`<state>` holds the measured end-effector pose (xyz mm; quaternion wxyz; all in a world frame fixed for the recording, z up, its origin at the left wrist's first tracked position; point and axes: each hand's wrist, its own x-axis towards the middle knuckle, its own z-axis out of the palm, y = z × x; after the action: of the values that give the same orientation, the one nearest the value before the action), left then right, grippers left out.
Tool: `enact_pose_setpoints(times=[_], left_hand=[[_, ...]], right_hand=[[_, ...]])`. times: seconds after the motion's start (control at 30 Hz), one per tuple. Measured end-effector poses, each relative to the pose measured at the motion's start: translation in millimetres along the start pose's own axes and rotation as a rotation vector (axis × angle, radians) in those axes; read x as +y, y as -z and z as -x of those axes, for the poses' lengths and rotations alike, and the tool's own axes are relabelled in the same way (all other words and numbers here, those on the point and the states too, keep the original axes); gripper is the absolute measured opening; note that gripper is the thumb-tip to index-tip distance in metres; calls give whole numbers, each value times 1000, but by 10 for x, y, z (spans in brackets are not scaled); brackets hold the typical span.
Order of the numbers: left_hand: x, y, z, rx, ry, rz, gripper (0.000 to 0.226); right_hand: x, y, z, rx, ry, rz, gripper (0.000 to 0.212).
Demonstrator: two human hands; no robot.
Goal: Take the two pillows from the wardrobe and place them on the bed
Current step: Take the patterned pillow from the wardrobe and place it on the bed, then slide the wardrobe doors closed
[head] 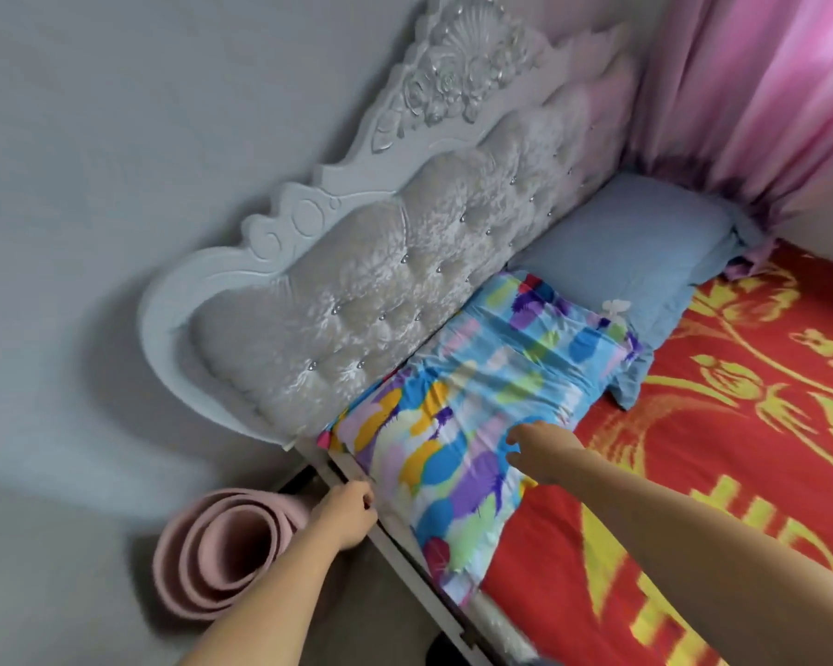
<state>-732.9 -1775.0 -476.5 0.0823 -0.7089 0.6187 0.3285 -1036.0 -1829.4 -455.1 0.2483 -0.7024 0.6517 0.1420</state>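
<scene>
Both pillows [477,401] [631,247] lie on the bed [693,473]; right hand [542,449] open on one, left hand [349,514] curled at its edge

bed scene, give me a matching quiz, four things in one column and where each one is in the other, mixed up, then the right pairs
Things:
1. multicoloured pillow
2. plain blue pillow
3. rolled pink mat
4. pink curtain

Places:
A. on the floor beside the bed frame
B. hanging at the far end of the bed, past the headboard
C. against the headboard, on the far side
D. at the near edge of the bed, by both hands

Pairs: 1-D, 2-C, 3-A, 4-B

The right hand rests on the multicoloured pillow; the left hand is at the frame edge beside it.
</scene>
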Motion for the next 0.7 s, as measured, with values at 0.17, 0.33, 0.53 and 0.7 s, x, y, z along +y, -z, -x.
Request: enact_pose_setpoints(times=[0.17,0.33,0.53,0.7], left_hand=[[-187,-250,745,50,-2,78,27],[-593,-746,1802,146,81,135,31],[-1277,-1355,3386,147,259,179,28],[-1940,-1469,4574,300,446,319,20]], right_hand=[[-244,-52,518,31,91,117,32],[-646,-439,1296,55,244,201,34],[-1264,-1192,2459,-27,445,279,29],[-2047,-1377,3138,-7,647,382,33]])
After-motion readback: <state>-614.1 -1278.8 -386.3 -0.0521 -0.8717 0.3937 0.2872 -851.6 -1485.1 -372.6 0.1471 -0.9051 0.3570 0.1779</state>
